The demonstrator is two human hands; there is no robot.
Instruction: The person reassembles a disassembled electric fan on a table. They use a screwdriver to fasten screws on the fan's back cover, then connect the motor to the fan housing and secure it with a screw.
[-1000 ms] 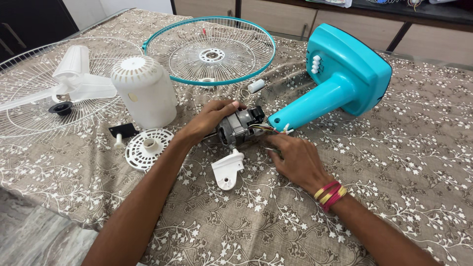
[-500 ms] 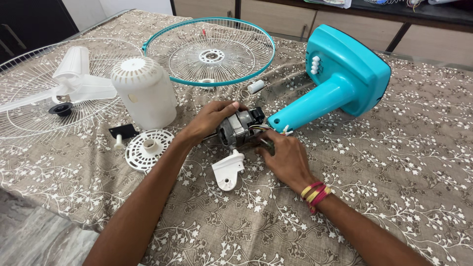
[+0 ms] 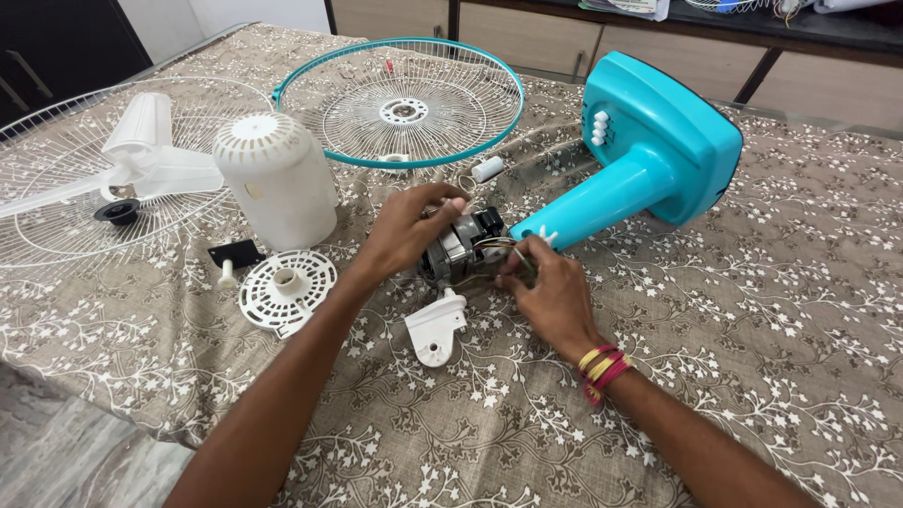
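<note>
**Fan motor held at frame centre, both hands on it**

I see the fan motor (image 3: 458,246) lying on the patterned tablecloth (image 3: 752,310) at the centre of the frame, its metal body and black end piece toward the teal stand.

Left hand (image 3: 406,231): comes in from the lower left, fingers curled over the top and left side of the motor, clamped on it. Thumb position I cannot tell.

Right hand (image 3: 550,287): comes in from the lower right, fingertips pinched together on the bundle of coloured wires (image 3: 496,245) between the motor and the neck of the stand. A red and yellow thread band (image 3: 603,367) sits on that wrist.

Surroundings:
- Teal fan stand (image 3: 658,141) lies on its side, upper right of the frame; its neck end is just beside the motor.
- White bracket (image 3: 435,327) lies just below the motor, apart from both hands.
- Round white slotted disc (image 3: 286,282) to the left of centre, a small black piece (image 3: 235,252) beside it.
- White motor cover (image 3: 276,179) stands upright, left of centre.
- Teal-rimmed grille (image 3: 400,99) lies flat at upper centre.
- White grille (image 3: 56,207) at far left, with the white blade (image 3: 141,155) lying on it.
- Small white cylinder (image 3: 487,168) lies above the motor.
</note>
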